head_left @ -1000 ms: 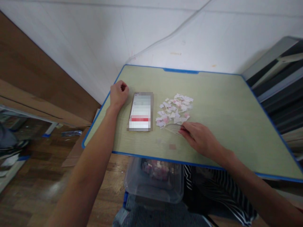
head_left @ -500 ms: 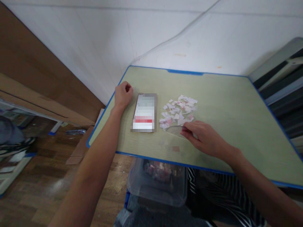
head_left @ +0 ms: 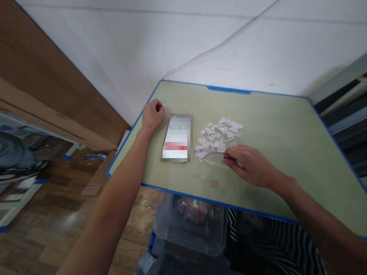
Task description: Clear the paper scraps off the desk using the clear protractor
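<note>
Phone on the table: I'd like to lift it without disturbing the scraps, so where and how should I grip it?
Probably mid-length, from above and the left: pinch both long edges of the phone. It lies screen up, longer than wide, so that is the narrower span, and the paper scraps sit to its right.

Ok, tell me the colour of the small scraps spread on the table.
The small scraps are mostly white, some pale pink, best seen in the head view.

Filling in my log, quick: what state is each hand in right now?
Left hand: loosely closed, nothing visible in it.
Right hand: closed, pinching a clear piece.
</note>
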`<state>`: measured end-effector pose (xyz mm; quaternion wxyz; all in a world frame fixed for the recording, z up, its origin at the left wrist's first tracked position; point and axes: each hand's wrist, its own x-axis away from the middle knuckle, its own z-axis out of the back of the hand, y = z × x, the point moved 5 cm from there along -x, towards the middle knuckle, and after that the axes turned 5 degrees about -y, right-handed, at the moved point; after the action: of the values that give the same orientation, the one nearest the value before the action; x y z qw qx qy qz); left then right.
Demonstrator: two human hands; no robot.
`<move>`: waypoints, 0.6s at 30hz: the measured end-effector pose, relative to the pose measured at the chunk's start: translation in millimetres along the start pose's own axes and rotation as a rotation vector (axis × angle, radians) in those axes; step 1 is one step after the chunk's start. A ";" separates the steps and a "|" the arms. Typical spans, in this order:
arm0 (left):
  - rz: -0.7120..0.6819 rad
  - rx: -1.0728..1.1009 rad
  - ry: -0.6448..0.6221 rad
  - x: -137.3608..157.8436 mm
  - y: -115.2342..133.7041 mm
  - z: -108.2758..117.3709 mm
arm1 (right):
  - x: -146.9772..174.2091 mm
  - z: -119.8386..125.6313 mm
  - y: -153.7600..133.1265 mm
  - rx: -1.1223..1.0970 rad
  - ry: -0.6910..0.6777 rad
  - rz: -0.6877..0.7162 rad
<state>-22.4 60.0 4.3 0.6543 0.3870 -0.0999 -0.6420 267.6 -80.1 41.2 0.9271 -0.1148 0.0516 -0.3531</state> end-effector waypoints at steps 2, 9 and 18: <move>0.009 -0.006 -0.006 0.3 0.5 0.4 | -3.8 -1.2 0.7 0.010 -0.025 0.018; 0.012 -0.010 -0.009 1.6 2.9 2.5 | -7.9 -5.2 0.0 0.003 -0.021 0.089; 0.014 -0.024 -0.018 2.3 5.4 4.1 | -10.5 -9.1 -2.2 0.032 0.023 0.084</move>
<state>-20.5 55.6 9.6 0.6625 0.3728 -0.1009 -0.6418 256.8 -76.3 33.1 0.9421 -0.0938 0.0617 -0.3160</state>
